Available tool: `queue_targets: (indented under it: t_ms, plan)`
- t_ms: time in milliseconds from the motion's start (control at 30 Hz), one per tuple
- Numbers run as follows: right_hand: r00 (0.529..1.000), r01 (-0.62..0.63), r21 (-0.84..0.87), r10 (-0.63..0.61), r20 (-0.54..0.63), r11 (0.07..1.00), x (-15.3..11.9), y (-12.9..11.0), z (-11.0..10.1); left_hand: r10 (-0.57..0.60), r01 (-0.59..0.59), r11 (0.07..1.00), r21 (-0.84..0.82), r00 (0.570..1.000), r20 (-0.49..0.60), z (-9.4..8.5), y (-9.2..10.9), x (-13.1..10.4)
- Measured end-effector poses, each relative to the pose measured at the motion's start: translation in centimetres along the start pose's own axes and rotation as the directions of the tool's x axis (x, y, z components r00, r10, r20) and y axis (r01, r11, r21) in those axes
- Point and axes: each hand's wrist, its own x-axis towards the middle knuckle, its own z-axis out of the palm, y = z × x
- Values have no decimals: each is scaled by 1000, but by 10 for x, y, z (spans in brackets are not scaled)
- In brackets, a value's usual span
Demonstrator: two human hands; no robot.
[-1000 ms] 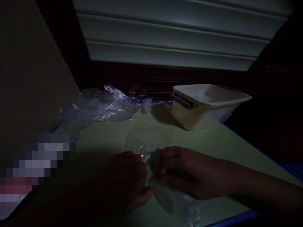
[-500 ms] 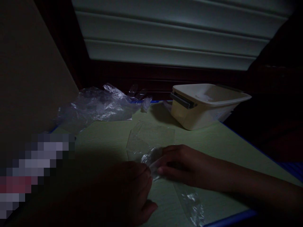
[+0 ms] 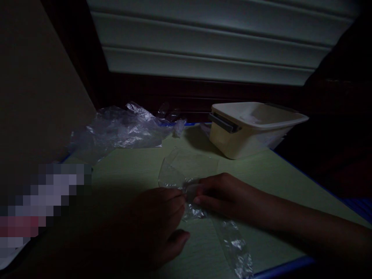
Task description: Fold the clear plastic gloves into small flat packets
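Observation:
A thin, clear piece of plastic film (image 3: 188, 164) lies crinkled on the pale green tabletop; in this dim light I cannot tell whether it is a bag or a glove. My right hand (image 3: 219, 193) pinches a folded, whitish part of it between thumb and fingers. From the left, my left hand (image 3: 167, 217) meets the same film, its bent fingertips closed on the near edge and its thumb apart from them. Below my right wrist runs a narrow, shiny strip of clear plastic (image 3: 236, 246) towards the table's front edge.
A heap of crumpled clear plastic (image 3: 124, 128) covers the table's far left. At the far right stands a cream plastic tub (image 3: 241, 141) with a dark handle and something whitish inside. A blurred-out flat object (image 3: 49, 205) lies at the left. Blue edging (image 3: 285, 267) borders the tabletop (image 3: 136, 162).
Both hands have shifted slightly away from me. The film's gathered part has moved up a little with my right fingers, and more crinkled film shows below them.

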Motion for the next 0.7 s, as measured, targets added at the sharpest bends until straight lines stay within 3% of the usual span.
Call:
queue_targets:
  t_ms: [167,433,700]
  plan:
    - [1000,24,32,-24,5,999,0,2,0,47,-47,999,-4,997,-62,2,-2,-3]
    - [999,-2,-25,1,-40,1000,1,4,1,42,-41,999,33,999,-30,2,-1,-1]
    - [999,-6,-43,5,-44,999,0,3,1,64,-61,998,34,992,-106,-2,0,1]
